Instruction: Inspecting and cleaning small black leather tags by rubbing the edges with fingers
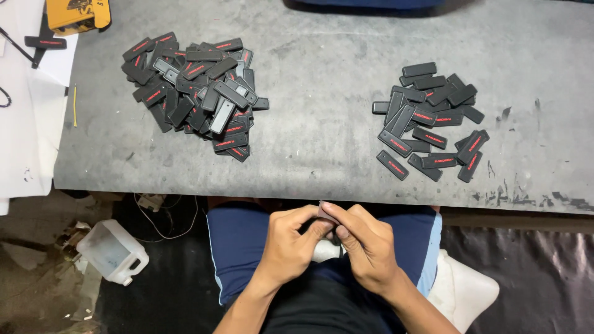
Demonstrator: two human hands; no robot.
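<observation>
My left hand (pixel 292 242) and my right hand (pixel 366 245) meet over my lap, just below the table's front edge. Together they pinch one small dark flat piece (pixel 327 212) between the fingertips; most of it is hidden by the fingers. On the grey table (pixel 322 93), a large pile of black rectangular tags with red markings (pixel 195 93) lies at the left. A smaller, looser pile of the same tags (pixel 433 120) lies at the right.
A yellow device (pixel 77 13) sits at the table's far left corner beside white sheets (pixel 28 105). A translucent plastic jug (pixel 112 252) lies on the floor at the left. I sit on a white stool (pixel 467 287).
</observation>
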